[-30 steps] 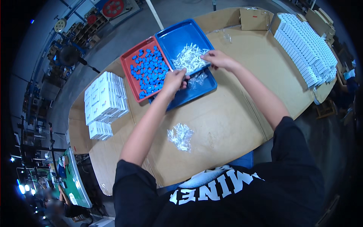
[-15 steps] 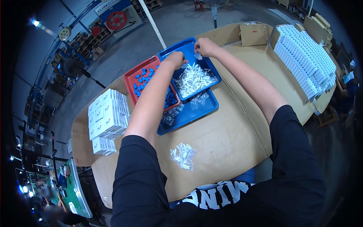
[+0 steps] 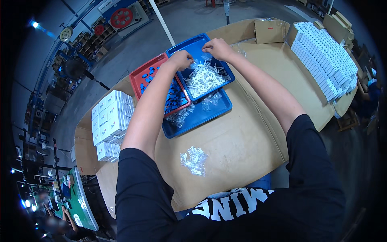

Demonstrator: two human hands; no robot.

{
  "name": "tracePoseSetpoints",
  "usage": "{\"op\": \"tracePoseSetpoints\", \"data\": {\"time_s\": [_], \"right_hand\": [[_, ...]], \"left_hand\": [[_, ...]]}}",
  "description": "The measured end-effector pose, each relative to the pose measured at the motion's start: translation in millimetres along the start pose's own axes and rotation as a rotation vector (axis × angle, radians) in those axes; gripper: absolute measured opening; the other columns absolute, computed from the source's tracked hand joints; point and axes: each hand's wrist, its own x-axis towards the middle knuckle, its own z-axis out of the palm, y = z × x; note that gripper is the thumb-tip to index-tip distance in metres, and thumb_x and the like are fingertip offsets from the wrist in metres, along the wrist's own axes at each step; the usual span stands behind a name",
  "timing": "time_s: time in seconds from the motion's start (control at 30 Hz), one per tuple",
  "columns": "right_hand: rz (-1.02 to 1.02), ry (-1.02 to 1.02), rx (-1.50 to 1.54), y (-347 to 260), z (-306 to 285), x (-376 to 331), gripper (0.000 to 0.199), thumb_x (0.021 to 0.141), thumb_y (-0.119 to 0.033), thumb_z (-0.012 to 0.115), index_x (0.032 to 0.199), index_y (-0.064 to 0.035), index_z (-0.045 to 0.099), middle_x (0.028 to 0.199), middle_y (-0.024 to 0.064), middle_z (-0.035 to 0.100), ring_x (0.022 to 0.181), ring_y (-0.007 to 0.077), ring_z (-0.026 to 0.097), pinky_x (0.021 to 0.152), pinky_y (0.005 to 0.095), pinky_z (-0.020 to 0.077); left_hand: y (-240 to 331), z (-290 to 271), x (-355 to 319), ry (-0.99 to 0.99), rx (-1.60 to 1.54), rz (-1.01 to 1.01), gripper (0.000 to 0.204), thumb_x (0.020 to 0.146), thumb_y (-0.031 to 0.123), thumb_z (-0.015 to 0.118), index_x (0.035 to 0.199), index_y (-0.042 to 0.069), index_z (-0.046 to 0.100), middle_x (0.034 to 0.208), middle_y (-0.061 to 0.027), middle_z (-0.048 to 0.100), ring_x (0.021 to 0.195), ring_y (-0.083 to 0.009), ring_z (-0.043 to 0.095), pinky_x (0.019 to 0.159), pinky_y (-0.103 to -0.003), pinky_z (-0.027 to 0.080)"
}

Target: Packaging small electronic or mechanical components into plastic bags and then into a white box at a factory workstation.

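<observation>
Working at a cardboard-lined table (image 3: 234, 149) on a grey floor (image 3: 139, 44), we've got white pegs (image 3: 206, 80) toward the near edge of the upper blue tray (image 3: 192, 45); our left hand (image 3: 182, 60) and right hand (image 3: 218, 50) are apart beyond them, fingers bunched by clear plastic (image 3: 206, 57), can't tell if gripping.

Sm. white pcs (image 3: 205, 82), slim & short, lie jumbled in a loose heap in near half of blue tray (image 3: 192, 45). Crinkled clear plastic (image 3: 207, 57) hangs just beyond heap, over tray's far part.

L fingers (image 3: 190, 60), R fingers (image 3: 207, 47) pinching clr plastic (image 3: 206, 57), blu tray (image 3: 192, 45) below
</observation>
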Motion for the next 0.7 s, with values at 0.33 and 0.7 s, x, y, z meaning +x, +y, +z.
{"op": "tracePoseSetpoints", "data": {"time_s": [0.33, 0.7], "right_hand": [[0.046, -0.173, 0.403, -8.0, 84.1, -160.0, 0.01, 0.085, -0.006, 0.07, 0.091, -0.0007, 0.076, 0.092, 0.0158, 0.073, 0.09, 0.0283, 0.071, 0.081, 0.041, 0.0552], [-0.133, -0.503, -0.071, -41.7, 190.4, -152.7, 0.057, 0.106, -0.049, 0.048, 0.128, 0.0015, 0.065, 0.138, 0.0213, 0.06, 0.127, 0.0408, 0.057, 0.109, 0.0564, 0.0439]], "left_hand": [[0.6, 160.1, -193.0, 0.429, -0.083, 0.062, 0.025, 0.089, 0.002, 0.065, 0.114, 0.001, 0.064, 0.113, -0.0241, 0.057, 0.095, -0.0469, 0.066, 0.082, -0.054, 0.055], [-61.1, 225.7, -186.5, 0.388, -0.107, -0.232, 0.05, 0.102, 0.039, 0.06, 0.127, -0.003, 0.067, 0.13, -0.0294, 0.063, 0.129, -0.0434, 0.053, 0.111, -0.048, 0.042]]}}
